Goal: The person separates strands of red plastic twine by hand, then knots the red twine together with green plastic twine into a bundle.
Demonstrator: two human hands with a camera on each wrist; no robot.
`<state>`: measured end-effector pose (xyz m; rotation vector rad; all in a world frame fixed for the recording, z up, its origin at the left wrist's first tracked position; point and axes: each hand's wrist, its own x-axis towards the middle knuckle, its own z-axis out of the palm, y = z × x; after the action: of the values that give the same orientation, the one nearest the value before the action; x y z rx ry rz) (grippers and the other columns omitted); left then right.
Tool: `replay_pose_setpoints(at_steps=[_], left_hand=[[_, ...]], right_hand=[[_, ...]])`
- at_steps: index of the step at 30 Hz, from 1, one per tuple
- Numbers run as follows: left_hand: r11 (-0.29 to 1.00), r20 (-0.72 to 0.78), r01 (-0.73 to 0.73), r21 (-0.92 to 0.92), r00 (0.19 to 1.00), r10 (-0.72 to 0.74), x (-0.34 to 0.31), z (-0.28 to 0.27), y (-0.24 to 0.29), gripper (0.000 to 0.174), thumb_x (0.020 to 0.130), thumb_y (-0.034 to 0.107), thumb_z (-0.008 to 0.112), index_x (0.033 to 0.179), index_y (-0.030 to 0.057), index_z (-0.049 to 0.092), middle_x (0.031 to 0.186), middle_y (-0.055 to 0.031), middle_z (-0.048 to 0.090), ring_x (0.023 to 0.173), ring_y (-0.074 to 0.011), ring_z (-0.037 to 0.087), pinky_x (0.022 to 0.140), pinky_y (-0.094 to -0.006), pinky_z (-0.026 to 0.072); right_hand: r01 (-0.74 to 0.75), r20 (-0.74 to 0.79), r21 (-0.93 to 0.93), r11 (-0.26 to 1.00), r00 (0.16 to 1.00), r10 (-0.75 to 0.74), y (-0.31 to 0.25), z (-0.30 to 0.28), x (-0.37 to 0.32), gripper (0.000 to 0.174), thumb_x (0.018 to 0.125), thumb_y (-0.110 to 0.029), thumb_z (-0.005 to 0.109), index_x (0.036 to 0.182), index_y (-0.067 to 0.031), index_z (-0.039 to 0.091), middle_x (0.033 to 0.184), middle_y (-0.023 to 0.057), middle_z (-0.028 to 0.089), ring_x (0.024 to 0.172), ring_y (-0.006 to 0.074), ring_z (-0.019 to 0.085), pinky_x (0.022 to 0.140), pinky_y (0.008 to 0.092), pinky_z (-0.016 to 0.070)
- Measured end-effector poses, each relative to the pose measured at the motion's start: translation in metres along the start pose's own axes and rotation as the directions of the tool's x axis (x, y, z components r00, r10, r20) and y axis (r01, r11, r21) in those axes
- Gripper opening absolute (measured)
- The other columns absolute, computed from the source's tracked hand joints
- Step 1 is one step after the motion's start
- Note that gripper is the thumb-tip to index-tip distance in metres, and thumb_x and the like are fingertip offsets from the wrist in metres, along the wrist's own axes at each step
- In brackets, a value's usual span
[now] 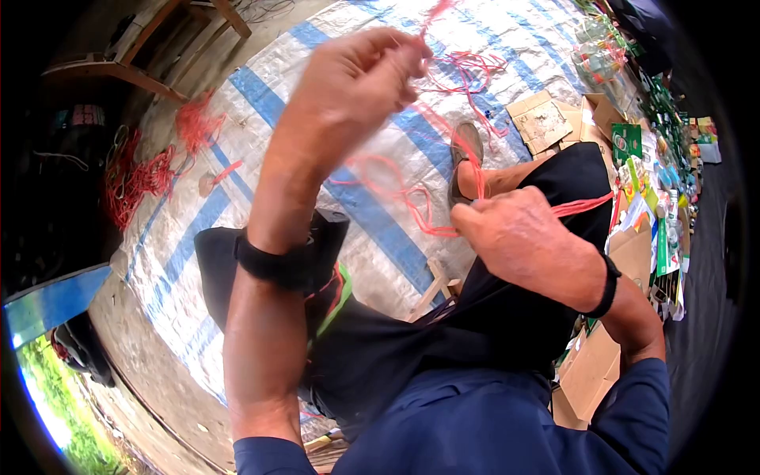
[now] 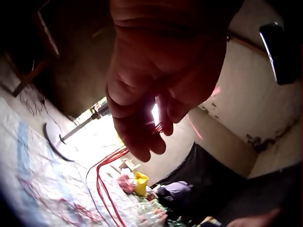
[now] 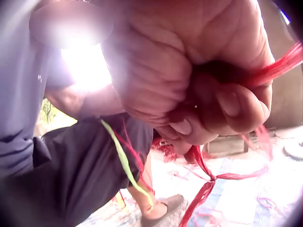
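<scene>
Red plastic twine [image 3: 201, 194], stretched above the blue-striped woven tarpaulin [image 1: 261, 103]. The raised left hand [image 1: 356, 79] pinches the upper strands at its fingertips. The right hand [image 1: 518, 233], lower and apart from it, closes its fist round the bundle, with a knot hanging just beneath. Separating strands seems best served by a taut span and a firm lower grip, since slack loops are liable to snag. A twine heap [image 1: 138, 178] lies just off the tarpaulin's edge; cardboard [image 1: 542, 119] rests on the tarpaulin.

The shirt [image 1: 475, 427] is dark blue, long-sleeved. A black strap [image 1: 273, 261] encircles each wrist. The trousers [image 1: 412, 348] are black, the shoe [image 1: 467, 150] brown.
</scene>
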<state>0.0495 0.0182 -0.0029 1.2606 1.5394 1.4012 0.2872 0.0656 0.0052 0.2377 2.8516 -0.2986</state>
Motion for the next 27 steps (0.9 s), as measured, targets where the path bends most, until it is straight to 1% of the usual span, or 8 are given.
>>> replay_pose_setpoints(at_steps=[3, 7, 11, 15, 17, 19, 21, 27], left_hand=[[0.840, 0.077, -0.107, 0.532, 0.994, 0.078, -0.007, 0.008, -0.014, 0.030, 0.098, 0.019, 0.061, 0.123, 0.0046, 0.065, 0.106, -0.0163, 0.070, 0.081, -0.0193, 0.066, 0.075, -0.0315, 0.0540], [0.770, 0.106, -0.114, 0.628, 0.993, 0.060, -0.013, 0.010, -0.022, 0.031, 0.096, 0.017, 0.061, 0.124, 0.0038, 0.064, 0.109, -0.0187, 0.069, 0.086, -0.0237, 0.068, 0.077, -0.0346, 0.0545], [0.721, 0.057, -0.103, 0.686, 0.995, 0.088, -0.014, 0.014, -0.016, 0.031, 0.096, 0.018, 0.061, 0.123, 0.0033, 0.064, 0.110, -0.0183, 0.069, 0.088, -0.0248, 0.068, 0.076, -0.0347, 0.0541], [0.808, 0.075, -0.198, 0.554, 0.979, 0.189, -0.011, 0.022, -0.012, 0.031, 0.096, 0.022, 0.062, 0.122, 0.0036, 0.066, 0.103, -0.0124, 0.070, 0.082, -0.0192, 0.065, 0.073, -0.0313, 0.0520], [0.985, 0.239, 0.056, 0.164, 0.966, -0.094, -0.013, 0.029, 0.005, 0.031, 0.097, 0.025, 0.063, 0.120, 0.0036, 0.067, 0.096, -0.0051, 0.067, 0.080, -0.0126, 0.059, 0.071, -0.0271, 0.0492], [0.993, 0.272, 0.060, 0.100, 0.958, -0.085, -0.015, 0.039, 0.008, 0.031, 0.097, 0.026, 0.063, 0.118, 0.0032, 0.067, 0.093, -0.0016, 0.064, 0.081, -0.0093, 0.056, 0.072, -0.0251, 0.0478], [0.994, 0.347, 0.102, -0.039, 0.934, -0.083, -0.019, 0.048, 0.002, 0.030, 0.097, 0.025, 0.064, 0.116, 0.0026, 0.066, 0.094, -0.0033, 0.065, 0.082, -0.0100, 0.057, 0.072, -0.0256, 0.0480], [0.991, 0.342, 0.129, 0.014, 0.931, -0.126, -0.021, 0.051, 0.001, 0.024, 0.095, 0.020, 0.065, 0.108, -0.0001, 0.067, 0.085, -0.0024, 0.065, 0.075, -0.0094, 0.058, 0.070, -0.0269, 0.0493]], right_hand=[[0.020, -0.250, 0.067, 0.998, 0.968, -0.003, 0.013, -0.011, -0.004, 0.011, 0.083, -0.005, 0.059, 0.094, -0.0033, 0.058, 0.074, 0.0124, 0.063, 0.076, 0.0311, 0.068, 0.065, 0.0415, 0.0531], [0.062, -0.356, 0.375, 0.925, 0.931, 0.082, 0.029, -0.032, -0.004, 0.005, 0.090, -0.008, 0.058, 0.092, -0.0037, 0.059, 0.075, 0.0141, 0.065, 0.073, 0.0324, 0.067, 0.061, 0.0436, 0.0509], [0.089, -0.373, 0.597, 0.797, 0.910, 0.178, 0.046, -0.036, -0.005, 0.005, 0.095, -0.004, 0.054, 0.092, -0.0017, 0.056, 0.068, 0.0093, 0.059, 0.064, 0.0212, 0.063, 0.057, 0.0337, 0.0475], [0.138, -0.440, 0.565, 0.813, 0.885, 0.155, 0.053, -0.034, 0.001, 0.006, 0.096, -0.003, 0.052, 0.092, -0.0011, 0.055, 0.074, 0.0076, 0.054, 0.060, 0.0173, 0.057, 0.056, 0.0312, 0.0457], [0.165, -0.517, 0.470, 0.867, 0.848, 0.118, 0.061, -0.028, 0.008, 0.006, 0.096, -0.004, 0.053, 0.092, -0.0010, 0.056, 0.075, 0.0075, 0.052, 0.060, 0.0174, 0.056, 0.057, 0.0313, 0.0455], [0.188, -0.585, 0.368, 0.910, 0.808, 0.070, 0.062, -0.026, 0.012, 0.007, 0.097, -0.005, 0.053, 0.092, -0.0009, 0.056, 0.075, 0.0074, 0.051, 0.059, 0.0176, 0.054, 0.057, 0.0314, 0.0454], [0.085, -0.454, 0.604, 0.793, 0.854, 0.254, 0.060, -0.025, 0.012, 0.009, 0.098, -0.008, 0.055, 0.093, -0.0007, 0.056, 0.077, 0.0083, 0.053, 0.064, 0.0167, 0.056, 0.060, 0.0313, 0.0457], [0.114, -0.490, 0.642, 0.758, 0.821, 0.293, 0.069, -0.022, 0.016, 0.011, 0.100, -0.010, 0.054, 0.096, -0.0007, 0.057, 0.079, 0.0080, 0.059, 0.069, 0.0138, 0.059, 0.061, 0.0293, 0.0477]])
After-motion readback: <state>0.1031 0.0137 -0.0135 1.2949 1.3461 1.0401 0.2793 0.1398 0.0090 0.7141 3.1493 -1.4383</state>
